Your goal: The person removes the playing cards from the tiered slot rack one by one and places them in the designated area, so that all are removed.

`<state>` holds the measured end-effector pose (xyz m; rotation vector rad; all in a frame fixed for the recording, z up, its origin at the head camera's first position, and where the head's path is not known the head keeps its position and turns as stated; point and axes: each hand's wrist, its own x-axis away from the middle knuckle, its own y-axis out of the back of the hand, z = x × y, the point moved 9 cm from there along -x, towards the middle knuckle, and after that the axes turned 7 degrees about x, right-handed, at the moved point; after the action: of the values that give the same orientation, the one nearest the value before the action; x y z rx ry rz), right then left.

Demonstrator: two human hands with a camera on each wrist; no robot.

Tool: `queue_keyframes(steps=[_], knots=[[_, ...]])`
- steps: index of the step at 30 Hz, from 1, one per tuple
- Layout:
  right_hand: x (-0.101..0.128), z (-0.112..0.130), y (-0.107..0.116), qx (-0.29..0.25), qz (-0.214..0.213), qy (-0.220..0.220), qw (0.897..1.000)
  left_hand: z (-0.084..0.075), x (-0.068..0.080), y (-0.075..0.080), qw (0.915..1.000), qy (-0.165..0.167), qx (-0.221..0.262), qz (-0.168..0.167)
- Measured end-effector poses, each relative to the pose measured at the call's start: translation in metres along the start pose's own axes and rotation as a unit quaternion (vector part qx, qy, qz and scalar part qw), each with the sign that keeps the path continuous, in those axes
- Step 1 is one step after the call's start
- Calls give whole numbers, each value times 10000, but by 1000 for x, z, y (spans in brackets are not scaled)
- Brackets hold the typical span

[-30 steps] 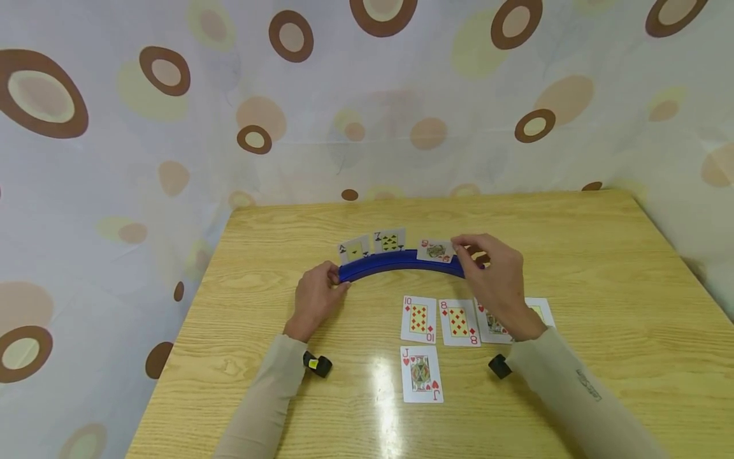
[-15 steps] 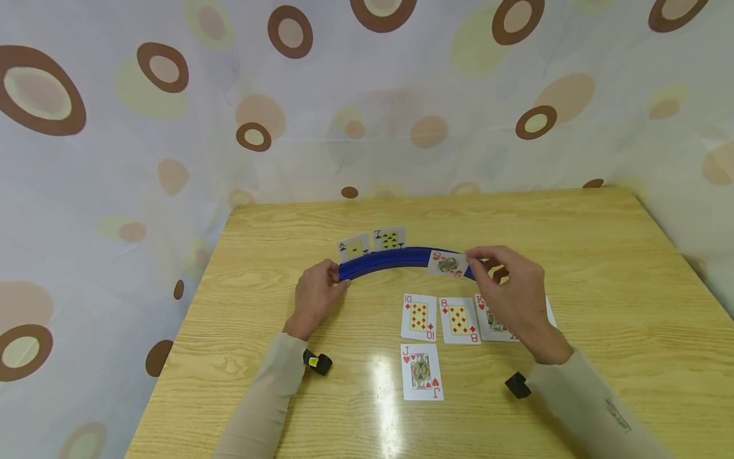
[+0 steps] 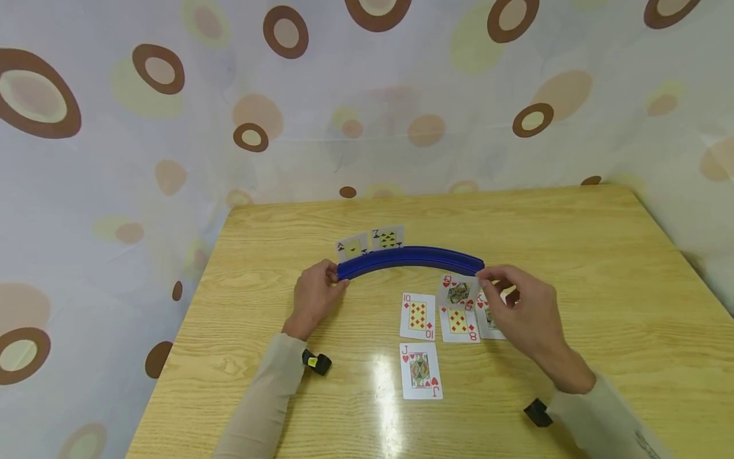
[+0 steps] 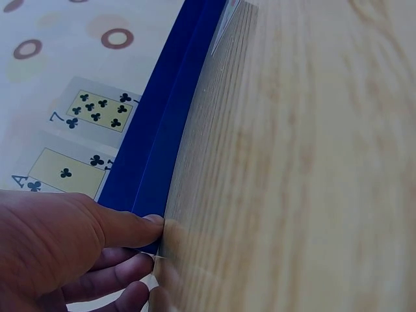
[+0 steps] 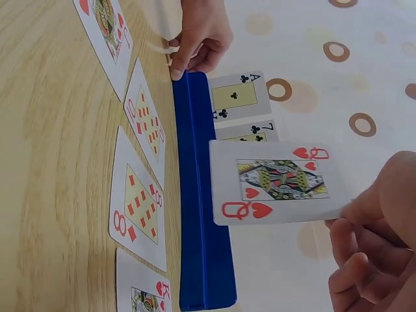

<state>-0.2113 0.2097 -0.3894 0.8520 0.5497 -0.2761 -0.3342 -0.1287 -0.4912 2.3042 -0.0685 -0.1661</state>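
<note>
Right hand (image 3: 524, 312) pinches the queen of hearts (image 3: 458, 292) by its right edge, thumb and fingers curled on it. The card is in the air, face up toward the head camera, just off the rack's (image 3: 410, 259) right end, at about 5 o'clock from it. In the right wrist view the queen (image 5: 279, 182) hangs clear of the rack (image 5: 200, 214), touching nothing but the fingers (image 5: 383, 208).

Left hand (image 3: 314, 299) grips the rack's left end, fingers curled round the tip. Left wrist view: thumb and fingertips (image 4: 123, 227) clamp the blue edge (image 4: 162, 143) right where it meets the table (image 4: 312, 162).

Rack is a curved blue strip, bowing away from the person, at table centre. Two cards stand in its left part: ace of clubs (image 3: 352, 246) and 7 of clubs (image 3: 388, 238), side by side, faces toward the person. Rest of the slot is bare.

Flat on the table at 6 o'clock from the rack, a row: 10 of diamonds (image 3: 417, 316), 8 of diamonds (image 3: 459, 322), king (image 3: 489, 319) partly hidden under the right hand and the held queen; its suit can't be read clearly. The queen overlaps the top of the 8 in the head view. Jack of hearts (image 3: 421, 371) lies alone at 6 o'clock from the 10, nearer the person.

Spotted curtain (image 3: 172, 127) behind the table.
</note>
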Motion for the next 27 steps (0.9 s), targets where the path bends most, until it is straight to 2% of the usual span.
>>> queue_keyframes(steps=[5, 8, 13, 20, 27], knots=[[6, -4, 0, 112, 331, -113, 9993, -2, 1, 1, 10000, -34, 22, -11], [11, -7, -2, 314, 701, -229, 9968, -2, 1, 0, 10000, -17, 31, 6], [19, -11, -12, 422, 1474, -372, 9875, -1, 0, 0, 10000, -33, -26, -34], [32, -18, -25, 197, 2305, -529, 9714, 0, 1, 0, 10000, -36, -31, -38], [45, -25, -33, 243, 2723, -574, 9602, -1, 1, 1, 10000, -37, 1, -7]])
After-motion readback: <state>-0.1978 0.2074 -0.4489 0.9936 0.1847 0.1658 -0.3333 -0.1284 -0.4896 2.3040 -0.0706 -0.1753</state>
